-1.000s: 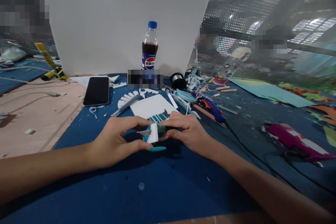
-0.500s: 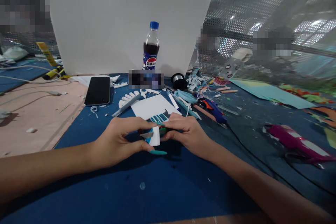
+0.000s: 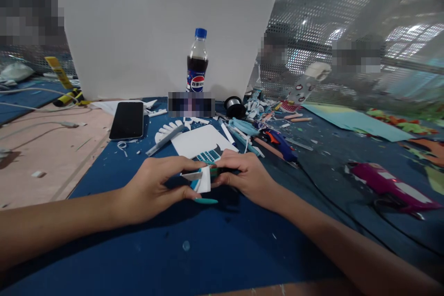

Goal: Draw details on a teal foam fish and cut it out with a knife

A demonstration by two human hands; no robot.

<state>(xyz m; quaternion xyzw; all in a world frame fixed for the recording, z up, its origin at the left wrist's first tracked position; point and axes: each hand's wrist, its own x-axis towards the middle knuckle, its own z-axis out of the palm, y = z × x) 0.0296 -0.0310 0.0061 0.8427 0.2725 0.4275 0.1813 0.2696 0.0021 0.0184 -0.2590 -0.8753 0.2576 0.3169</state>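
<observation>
Between the thumb and fingers of my left hand (image 3: 156, 185) is a small white and blue piece (image 3: 204, 179), held above the blue mat. A thin pale strip or blade (image 3: 192, 176) sticks out from its left side. My right hand (image 3: 244, 173) is closed at the piece's right side, pinching something dark and green that is mostly hidden by the fingers. The fingertips of both hands nearly meet. Just behind them lie a white sheet (image 3: 194, 141) and a small blue-and-white grid piece (image 3: 209, 155).
A phone (image 3: 126, 120) lies at the left, and a cola bottle (image 3: 197, 67) stands at the back. Right of the hands are a blue glue gun (image 3: 282, 144), a magenta tool (image 3: 390, 186) with a cable, and scattered scraps. A wire spool (image 3: 235, 107) sits behind.
The view has shifted slightly. The pale strip now shows wider and sits at a different angle at the piece's left side. Both hands keep their grip.
</observation>
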